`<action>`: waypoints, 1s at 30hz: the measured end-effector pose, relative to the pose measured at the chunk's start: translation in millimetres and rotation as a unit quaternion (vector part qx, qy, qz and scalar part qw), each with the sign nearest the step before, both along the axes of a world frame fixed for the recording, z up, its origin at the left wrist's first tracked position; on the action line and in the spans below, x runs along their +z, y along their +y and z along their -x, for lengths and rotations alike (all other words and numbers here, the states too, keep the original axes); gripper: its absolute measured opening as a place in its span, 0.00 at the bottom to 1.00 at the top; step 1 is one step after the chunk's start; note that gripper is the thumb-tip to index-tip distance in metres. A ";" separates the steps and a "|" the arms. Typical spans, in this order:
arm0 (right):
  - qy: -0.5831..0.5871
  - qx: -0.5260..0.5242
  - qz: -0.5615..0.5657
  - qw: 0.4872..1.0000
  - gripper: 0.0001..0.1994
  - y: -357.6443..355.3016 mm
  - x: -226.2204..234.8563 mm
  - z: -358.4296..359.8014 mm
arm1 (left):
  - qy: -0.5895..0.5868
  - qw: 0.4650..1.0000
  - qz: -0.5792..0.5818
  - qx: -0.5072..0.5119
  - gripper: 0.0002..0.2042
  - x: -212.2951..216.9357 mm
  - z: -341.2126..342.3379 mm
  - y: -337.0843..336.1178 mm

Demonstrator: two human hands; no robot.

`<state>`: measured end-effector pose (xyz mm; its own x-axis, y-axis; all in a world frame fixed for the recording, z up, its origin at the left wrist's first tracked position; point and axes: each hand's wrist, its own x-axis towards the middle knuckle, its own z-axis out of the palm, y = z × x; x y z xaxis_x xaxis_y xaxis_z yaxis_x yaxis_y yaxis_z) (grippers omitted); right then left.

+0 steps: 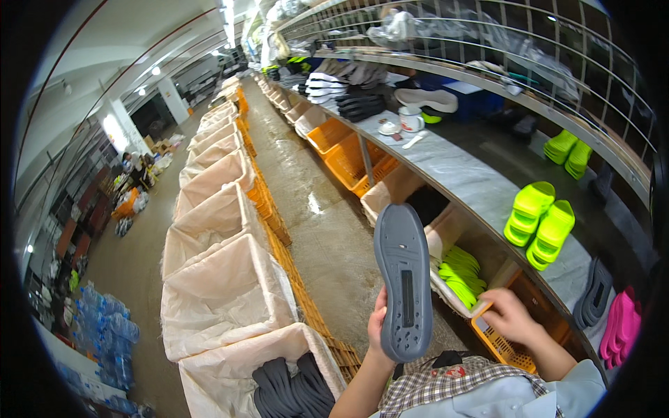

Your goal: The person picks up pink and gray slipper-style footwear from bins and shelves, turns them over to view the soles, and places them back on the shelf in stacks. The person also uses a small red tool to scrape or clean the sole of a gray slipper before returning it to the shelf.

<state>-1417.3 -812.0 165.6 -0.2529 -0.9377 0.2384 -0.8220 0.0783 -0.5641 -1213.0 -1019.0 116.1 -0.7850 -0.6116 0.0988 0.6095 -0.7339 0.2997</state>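
Note:
My left hand (378, 322) is closed on the edge of a grey shoe sole (403, 279), held upright in front of me. Its face shows a dark slot down the middle and small holes near the heel. My right hand (512, 319) has its fingers curled by the rim of a lined crate; whatever they may hold is hidden. Beside it in that crate lie several yellow-green soles (460, 276). The nearest lined basket on my left holds a pile of dark grey soles (294, 387).
A row of cloth-lined baskets (223, 279) runs along the left. On the right, a long bench (453, 161) carries neon soles (540, 223), pink soles (619, 327), grey soles (594, 292) and a mug (411, 119). Orange crates (355, 164) stand beneath. Wire mesh rises above the bench.

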 end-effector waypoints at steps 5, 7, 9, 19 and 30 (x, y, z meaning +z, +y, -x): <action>-0.484 0.150 -0.183 0.842 0.34 -93.2 -24.8 -87.5 | -0.084 0.992 0.031 0.094 0.30 -6.5 -58.4 -32.0; -0.608 0.150 -0.211 0.751 0.37 -121.0 -29.5 -111.8 | -0.083 0.990 0.037 0.110 0.29 -10.0 -72.5 -43.4; -0.644 0.090 -0.227 0.726 0.36 -146.0 -34.5 -129.9 | -0.124 0.986 0.042 0.107 0.29 -13.8 -79.4 -57.4; -0.684 -0.036 0.004 0.728 0.30 -250.6 -48.7 -73.8 | -0.204 0.975 0.091 0.019 0.26 -37.4 -36.2 -151.7; -0.578 0.020 -0.049 0.815 0.35 -426.1 -82.5 75.4 | -0.396 0.906 0.130 -0.070 0.30 -51.4 68.3 -342.0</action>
<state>-1492.7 -1238.1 83.1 -0.2235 -0.9511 -0.2133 0.2501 0.1556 -0.9556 -1281.3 -1361.0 64.7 -0.7408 -0.5378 -0.4025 0.0341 -0.6285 0.7770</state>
